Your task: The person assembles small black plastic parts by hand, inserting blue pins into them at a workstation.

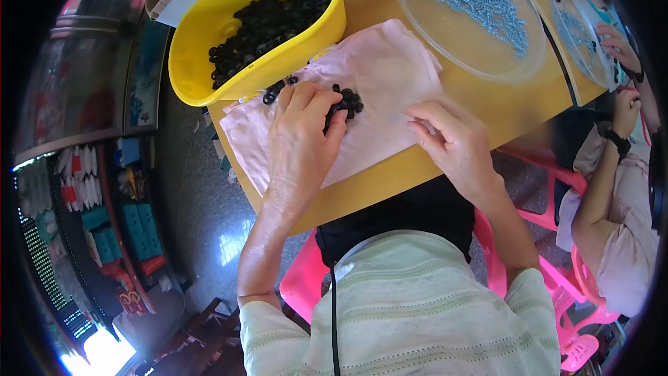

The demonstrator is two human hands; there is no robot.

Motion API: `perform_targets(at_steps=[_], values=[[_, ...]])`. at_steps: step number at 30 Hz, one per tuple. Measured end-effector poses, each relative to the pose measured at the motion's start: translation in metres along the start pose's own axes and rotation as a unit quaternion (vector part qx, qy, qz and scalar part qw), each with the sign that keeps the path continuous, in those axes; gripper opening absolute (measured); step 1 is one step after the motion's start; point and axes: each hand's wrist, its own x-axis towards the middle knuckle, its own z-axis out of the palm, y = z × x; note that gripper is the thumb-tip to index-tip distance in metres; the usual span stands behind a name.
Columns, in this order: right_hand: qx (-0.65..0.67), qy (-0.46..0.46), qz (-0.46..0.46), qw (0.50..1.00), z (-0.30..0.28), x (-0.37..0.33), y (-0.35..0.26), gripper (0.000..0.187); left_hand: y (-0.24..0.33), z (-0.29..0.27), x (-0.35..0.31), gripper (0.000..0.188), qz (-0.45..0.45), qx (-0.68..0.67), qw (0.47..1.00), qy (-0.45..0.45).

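A pink cloth (383,63) lies on the wooden table in front of me. Over its left part, my left hand (299,136) curls its fingers and thumb round a cluster of small black ring-like pieces (353,103). More black rings (271,96) rest on the cloth just beyond that hand's fingers, beside the yellow basin. To the right, near the cloth's edge, my right hand (456,146) has its thumb and fingertips drawn together in a pinch. Whatever sits between those fingertips, if anything, is too small to make out.
A yellow basin (182,73) of black rings stands at the far left. Far right, a round clear tray (445,49) bears many small blue pieces. Another person's hand (616,45) is at a second tray (605,76). Pink stools (550,198) and shelves (76,202) flank the table (515,115).
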Motion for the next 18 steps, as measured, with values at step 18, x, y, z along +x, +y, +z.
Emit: perform_targets(at_steps=[18], values=[[0.184,-0.020,0.018,0.983,-0.004,0.002,-0.029,0.017,0.023,-0.015,-0.037,0.014,-0.174,-0.579,0.796,0.035]])
